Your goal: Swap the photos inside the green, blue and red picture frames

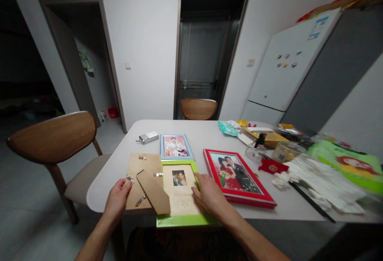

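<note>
My left hand [116, 197] pinches the left edge of a brown frame backing board [134, 193], by one of its metal turn clips. A brown easel leg [154, 195] lies slanted across the board. To the board's right is a green picture frame [191, 222], back side up, with a small photo [179, 178] of two people on the cream sheet inside. My right hand [209, 191] grips the green frame's right side, fingers partly over the cream sheet. Just beyond it lies a light blue picture frame [175, 146] with a portrait. A red picture frame [239, 177] rests to the right.
A small silver-grey box [149, 138] sits at the table's left. Across the right side are a glass jar [255, 152], a red packet [273, 166], white paper sheets [323, 177], a black strip [312, 202] and a green bag [350, 161]. Wooden chairs [56, 135] stand around.
</note>
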`<state>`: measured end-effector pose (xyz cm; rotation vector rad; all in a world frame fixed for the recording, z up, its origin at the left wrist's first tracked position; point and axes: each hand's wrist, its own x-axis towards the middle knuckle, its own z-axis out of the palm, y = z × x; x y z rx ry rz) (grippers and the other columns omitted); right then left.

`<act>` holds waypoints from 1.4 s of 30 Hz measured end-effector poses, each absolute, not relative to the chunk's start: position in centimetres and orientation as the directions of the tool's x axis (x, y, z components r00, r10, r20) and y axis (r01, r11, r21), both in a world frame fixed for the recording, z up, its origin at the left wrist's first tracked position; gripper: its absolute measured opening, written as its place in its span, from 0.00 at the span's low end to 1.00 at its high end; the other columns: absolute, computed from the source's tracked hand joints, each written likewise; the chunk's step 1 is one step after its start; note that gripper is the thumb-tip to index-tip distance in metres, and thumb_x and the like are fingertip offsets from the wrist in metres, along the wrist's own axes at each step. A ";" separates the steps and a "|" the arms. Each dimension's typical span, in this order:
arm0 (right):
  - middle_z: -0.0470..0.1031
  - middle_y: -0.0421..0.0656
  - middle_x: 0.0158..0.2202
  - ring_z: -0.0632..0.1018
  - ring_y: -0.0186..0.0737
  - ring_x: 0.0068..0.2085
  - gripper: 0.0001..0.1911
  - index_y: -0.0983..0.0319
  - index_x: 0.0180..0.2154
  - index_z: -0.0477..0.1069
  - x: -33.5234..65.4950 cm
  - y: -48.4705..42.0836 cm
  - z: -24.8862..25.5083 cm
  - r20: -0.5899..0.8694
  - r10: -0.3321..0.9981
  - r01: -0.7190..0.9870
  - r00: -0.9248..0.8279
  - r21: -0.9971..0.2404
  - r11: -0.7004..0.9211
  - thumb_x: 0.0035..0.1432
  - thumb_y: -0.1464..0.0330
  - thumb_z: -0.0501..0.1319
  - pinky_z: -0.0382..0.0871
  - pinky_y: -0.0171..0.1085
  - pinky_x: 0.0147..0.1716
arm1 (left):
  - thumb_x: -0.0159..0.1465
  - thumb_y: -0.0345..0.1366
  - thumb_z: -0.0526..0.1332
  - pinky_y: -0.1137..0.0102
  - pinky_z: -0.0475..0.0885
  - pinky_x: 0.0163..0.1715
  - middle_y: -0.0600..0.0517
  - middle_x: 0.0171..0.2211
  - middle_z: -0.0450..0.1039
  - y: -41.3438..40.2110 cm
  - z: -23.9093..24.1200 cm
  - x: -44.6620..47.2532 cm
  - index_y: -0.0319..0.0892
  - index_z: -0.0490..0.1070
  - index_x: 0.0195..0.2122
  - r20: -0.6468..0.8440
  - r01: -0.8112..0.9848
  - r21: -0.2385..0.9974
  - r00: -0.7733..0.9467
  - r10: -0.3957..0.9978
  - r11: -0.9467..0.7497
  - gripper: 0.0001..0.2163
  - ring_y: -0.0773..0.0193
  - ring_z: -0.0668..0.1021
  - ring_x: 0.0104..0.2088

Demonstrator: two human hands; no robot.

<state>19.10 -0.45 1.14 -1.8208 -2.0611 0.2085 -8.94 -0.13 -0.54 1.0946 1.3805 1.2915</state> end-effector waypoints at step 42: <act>0.70 0.52 0.35 0.71 0.41 0.37 0.16 0.70 0.41 0.66 20.1 1.5 0.6 0.108 0.993 0.963 -0.047 -0.259 0.074 0.47 0.74 0.51 0.60 0.34 0.35 | 0.50 0.34 0.54 0.71 0.70 0.35 0.51 0.35 0.68 -5.2 0.6 -6.5 0.39 0.55 0.49 0.148 0.212 0.973 -0.246 0.958 -0.096 0.24 0.62 0.74 0.37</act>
